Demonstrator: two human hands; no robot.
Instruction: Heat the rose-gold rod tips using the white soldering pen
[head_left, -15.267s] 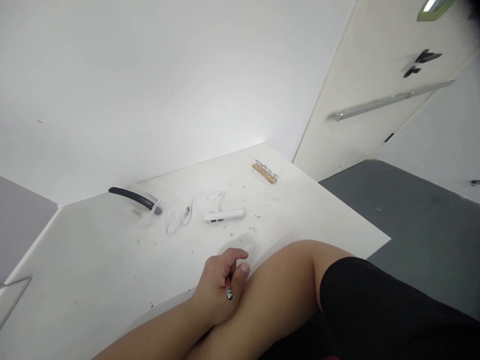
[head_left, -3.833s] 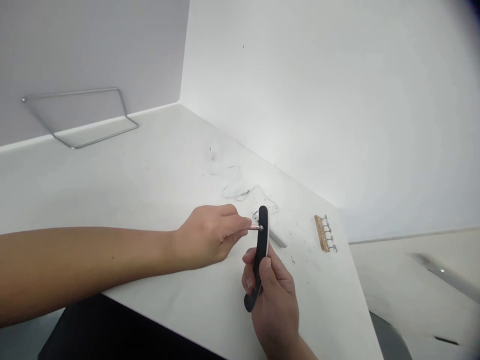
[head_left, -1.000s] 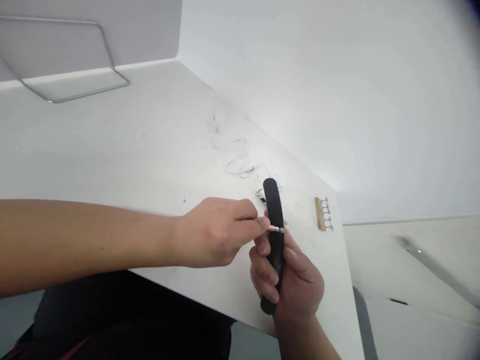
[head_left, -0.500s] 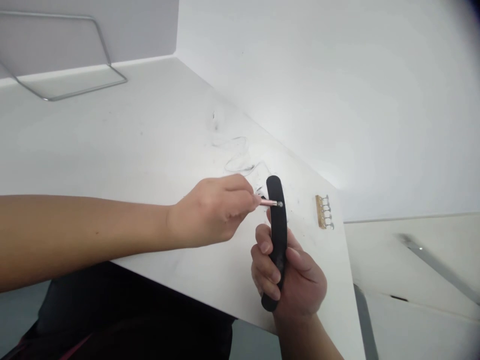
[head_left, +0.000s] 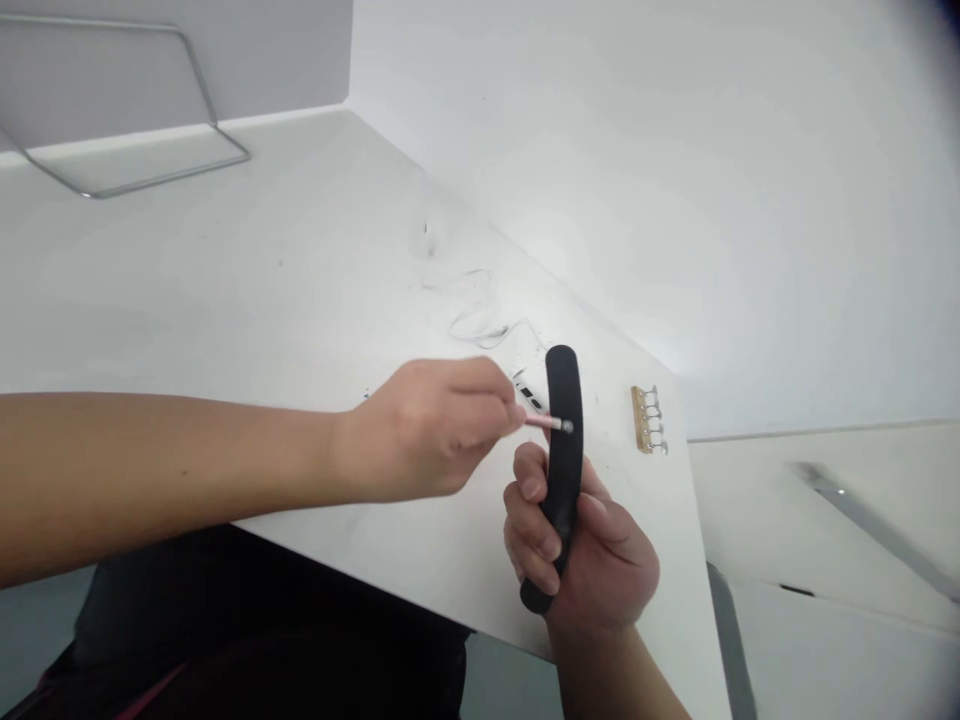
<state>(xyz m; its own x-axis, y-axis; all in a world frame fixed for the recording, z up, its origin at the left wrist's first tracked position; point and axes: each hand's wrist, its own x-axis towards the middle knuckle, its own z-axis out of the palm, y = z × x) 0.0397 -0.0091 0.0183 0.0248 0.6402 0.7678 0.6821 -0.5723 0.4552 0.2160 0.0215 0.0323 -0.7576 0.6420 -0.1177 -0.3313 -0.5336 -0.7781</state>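
Tabletop (head_left: 225,320), white and lightly specked, stretches beneath both hands. The left hand (head_left: 442,425) comes in from the left, its back to the camera, and pinches a slim pink tool (head_left: 541,422) between thumb and fingers, the metallic rounded tip pointing to the right. That tip lies across the front of a curved black bar (head_left: 564,460), in its upper half; whether it presses on the surface or hangs just over it, I cannot tell. The right hand (head_left: 607,550), palm turned up, grasps the lower half of the bar, its fingers curled round from the left and its thumb along the right side. The bar stands nearly upright in view, its lower end poking out below the curled fingers and leaning a little to the left. Just behind the tool and the bar lies a white device (head_left: 531,393) with dark buttons (partly hidden by both), and a thin pale cord (head_left: 480,335) loops over the table beyond it. Farther right, near the table's edge, sits a small wooden strip (head_left: 639,420) with a row of metal pieces along one side. A bent wire frame (head_left: 90,195) stands at the far left against a grey panel (head_left: 112,80), well apart from the hands, and dark clothing (head_left: 285,620) fills the space below the near edge of the table.
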